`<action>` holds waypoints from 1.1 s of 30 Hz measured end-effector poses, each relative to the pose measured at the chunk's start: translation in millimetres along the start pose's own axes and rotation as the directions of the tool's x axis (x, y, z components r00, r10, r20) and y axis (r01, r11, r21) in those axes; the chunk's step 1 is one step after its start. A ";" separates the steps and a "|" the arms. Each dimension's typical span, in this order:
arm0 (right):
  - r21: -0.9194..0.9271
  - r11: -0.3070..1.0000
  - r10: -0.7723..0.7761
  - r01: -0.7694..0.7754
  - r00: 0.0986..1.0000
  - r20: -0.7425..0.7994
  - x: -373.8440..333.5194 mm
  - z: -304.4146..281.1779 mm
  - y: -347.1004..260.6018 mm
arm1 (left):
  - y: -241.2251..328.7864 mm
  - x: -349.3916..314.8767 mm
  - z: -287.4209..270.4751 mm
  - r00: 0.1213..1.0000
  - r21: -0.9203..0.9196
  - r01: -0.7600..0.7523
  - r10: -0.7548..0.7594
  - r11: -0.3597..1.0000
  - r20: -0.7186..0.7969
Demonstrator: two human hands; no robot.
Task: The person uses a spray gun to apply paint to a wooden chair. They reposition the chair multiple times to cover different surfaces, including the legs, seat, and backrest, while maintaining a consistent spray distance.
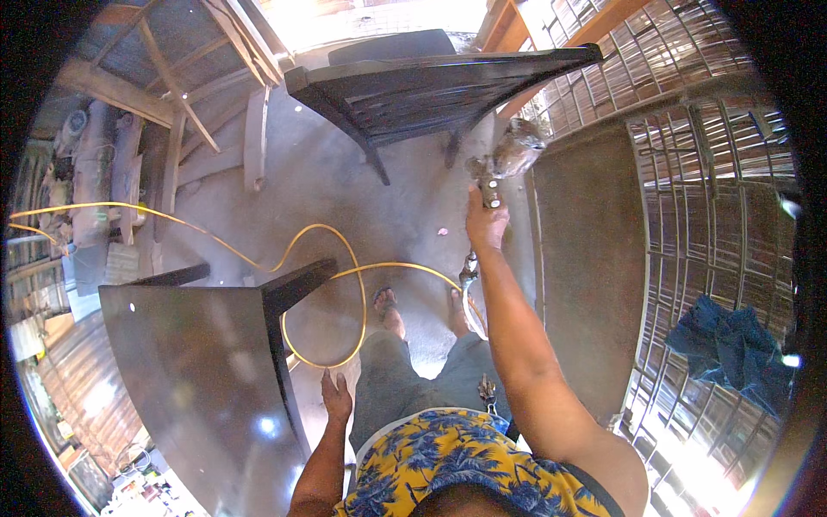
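Yellow hose (319, 227) loops; curled right hand (488, 226) grips 1 metal spray gun (492, 193) (left hand (338, 398) loosely open).

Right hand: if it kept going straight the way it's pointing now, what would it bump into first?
Probably the dark piece of furniture ahead; the spray gun in the right hand would likely reach it first. Depth is unclear, so it might pass beside it.

Right wall (711, 228): bars and sticks, light peeking through
Cloth (730, 346): dark blue and crumpled, against the right wall
Beams (116, 91): long brown wood, top left
Floor (413, 246): grey, with a tiny pink bit (443, 232)
Small things (145, 493): bottom left, too tiny to tell
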State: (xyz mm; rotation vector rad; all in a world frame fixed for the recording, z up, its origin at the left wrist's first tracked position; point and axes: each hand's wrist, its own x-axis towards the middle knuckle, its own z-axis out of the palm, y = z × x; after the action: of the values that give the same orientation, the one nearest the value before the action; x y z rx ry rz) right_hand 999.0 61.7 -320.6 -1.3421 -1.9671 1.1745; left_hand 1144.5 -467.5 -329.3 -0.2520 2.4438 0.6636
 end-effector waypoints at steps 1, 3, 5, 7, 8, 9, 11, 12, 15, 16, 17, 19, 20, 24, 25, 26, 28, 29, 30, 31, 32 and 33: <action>-0.001 1.000 0.023 -0.023 0.999 0.043 -4.6 2.3 -2.1 | 0.8 1.6 0.9 1.000 0.010 -0.004 0.004 1.000 0.001; 0.019 0.999 0.031 -0.034 0.991 0.127 -15.8 11.9 -7.1 | 2.0 4.1 3.3 1.000 0.002 -0.031 0.031 1.000 0.001; 0.096 0.990 0.076 -0.100 0.971 0.229 -28.8 23.3 -12.8 | 1.4 5.1 3.7 0.999 -0.002 -0.036 0.036 0.999 -0.003; 0.182 0.981 0.008 -0.065 0.954 0.298 -44.0 30.5 -23.0 | 0.6 5.3 2.1 1.000 -0.001 -0.027 0.027 1.000 -0.007; 0.195 0.977 0.009 -0.083 0.936 0.352 -50.7 26.1 -28.2 | -0.4 5.1 -0.6 0.999 -0.003 -0.042 0.042 0.999 -0.013; 0.209 0.973 0.005 -0.097 0.915 0.403 -57.3 21.3 -35.3 | -1.0 6.0 -2.9 0.998 -0.002 -0.058 0.058 0.998 -0.021; 0.192 0.980 -0.035 -0.056 0.897 0.440 -70.4 7.0 -52.5 | -2.7 7.0 -7.0 0.996 0.001 -0.079 0.079 0.997 -0.033; 0.163 0.987 -0.071 0.001 0.901 0.427 -76.1 -3.7 -62.2 | -4.1 8.2 -9.1 0.996 0.003 -0.086 0.086 0.996 -0.037; 0.201 0.976 -0.151 0.078 0.912 0.382 -88.7 -36.3 -95.1 | -11.8 14.0 -5.9 0.995 0.007 -0.084 0.084 0.996 -0.056; 0.223 0.973 -0.149 0.067 0.916 0.371 -92.3 -48.4 -106.6 | -16.4 16.1 -2.2 0.996 0.012 -0.069 0.069 0.998 -0.061; 0.214 0.976 -0.066 -0.026 0.910 0.410 -96.3 -61.6 -118.7 | -21.3 20.2 2.4 0.996 -0.037 -0.086 0.084 0.996 -0.039; 0.221 0.974 -0.140 0.055 0.911 0.388 -105.8 -90.0 -144.3 | -31.6 30.3 13.9 0.988 -0.139 -0.151 0.149 0.979 -0.030; 0.200 0.978 -0.136 0.060 0.912 0.388 -110.9 -102.0 -158.5 | -35.2 38.1 18.9 0.984 -0.039 -0.176 0.177 0.984 0.026; 0.360 0.927 -0.252 0.107 0.888 0.384 -129.6 -136.8 -220.1 | -20.1 57.7 22.7 0.945 -0.023 -0.320 0.321 0.947 0.068; 0.396 0.914 -0.261 0.090 0.878 0.401 -132.2 -143.2 -235.7 | -8.2 57.7 18.3 0.948 -0.090 -0.308 0.313 0.947 0.052; 0.431 0.900 -0.268 0.068 0.867 0.421 -135.3 -150.4 -251.7 | 5.7 57.3 11.3 0.959 -0.120 -0.265 0.275 0.957 0.077; 0.328 0.924 -0.341 0.197 0.814 0.471 -129.9 -162.0 -284.1 | 37.2 57.2 -4.9 0.973 -0.174 -0.197 0.214 0.965 0.088; 0.269 0.922 -0.379 0.280 0.794 0.475 -126.8 -162.2 -299.1 | 51.6 58.4 -13.7 0.971 -0.191 -0.184 0.208 0.964 0.117; 0.236 0.924 -0.381 0.303 0.789 0.482 -126.3 -158.7 -311.7 | 63.4 57.5 -21.6 0.970 -0.228 -0.181 0.212 0.957 0.121; 0.202 0.924 -0.383 0.326 0.784 0.489 -125.5 -155.3 -323.5 | 73.2 57.1 -29.3 0.969 -0.274 -0.178 0.217 0.945 0.117; 0.169 0.922 -0.385 0.348 0.779 0.495 -124.3 -151.9 -334.5 | 81.5 57.0 -36.3 0.966 -0.268 -0.187 0.226 0.945 0.123; 0.121 0.922 -0.377 0.367 0.783 0.495 -122.5 -146.1 -343.4 | 88.2 57.2 -42.0 0.964 -0.271 -0.196 0.236 0.942 0.123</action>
State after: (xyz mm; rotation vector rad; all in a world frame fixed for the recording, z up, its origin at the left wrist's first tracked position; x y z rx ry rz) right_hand 989.2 -45.9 57.0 -0.5999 -2.4310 1.4380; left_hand 1049.3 -415.0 -298.0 -0.0291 2.2535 1.0596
